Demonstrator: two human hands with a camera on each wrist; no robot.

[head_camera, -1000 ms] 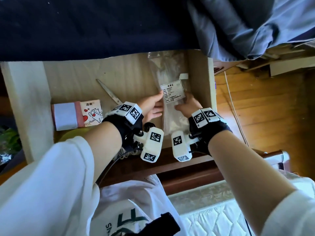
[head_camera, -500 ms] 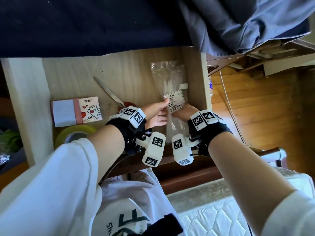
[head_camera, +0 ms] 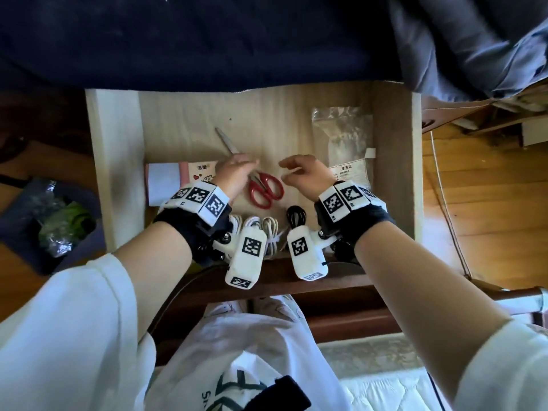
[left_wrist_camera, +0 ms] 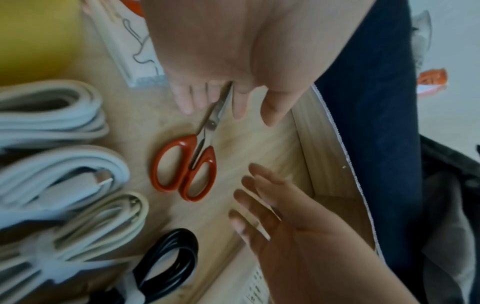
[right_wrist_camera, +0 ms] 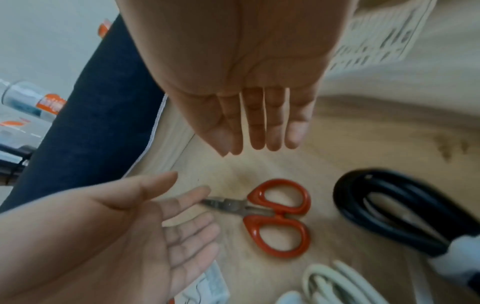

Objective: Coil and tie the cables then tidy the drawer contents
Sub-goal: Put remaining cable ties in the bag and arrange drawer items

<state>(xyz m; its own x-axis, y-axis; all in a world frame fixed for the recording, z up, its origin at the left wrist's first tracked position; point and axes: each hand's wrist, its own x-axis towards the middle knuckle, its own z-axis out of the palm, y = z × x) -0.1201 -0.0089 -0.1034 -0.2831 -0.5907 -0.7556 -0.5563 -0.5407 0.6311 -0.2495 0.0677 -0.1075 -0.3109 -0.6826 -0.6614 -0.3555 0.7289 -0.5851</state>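
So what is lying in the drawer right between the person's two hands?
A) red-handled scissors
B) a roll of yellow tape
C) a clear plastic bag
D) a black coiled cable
A: the red-handled scissors lie flat on the drawer floor between the left hand and the right hand; both hands are open and neither holds them.
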